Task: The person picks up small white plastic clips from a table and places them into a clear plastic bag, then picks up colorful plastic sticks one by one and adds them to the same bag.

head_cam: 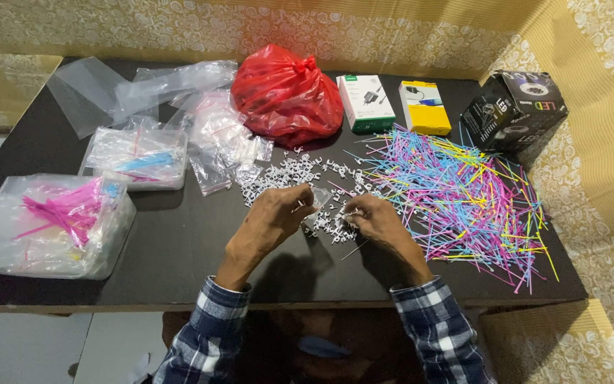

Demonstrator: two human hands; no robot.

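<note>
beside the loose heap of small white plastic clips (300, 178), left hand (273, 217) pinched a small clear plastic bag (319, 199); right hand (374, 217) pinched clips. filled bags (136, 155) lay left of heap; most clips, coloured ties (463, 192) right of it, unpacked.

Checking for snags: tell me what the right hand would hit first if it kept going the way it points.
The right hand points left, so probably the small white clips at its fingertips, then the left hand; depth is unclear.
</note>
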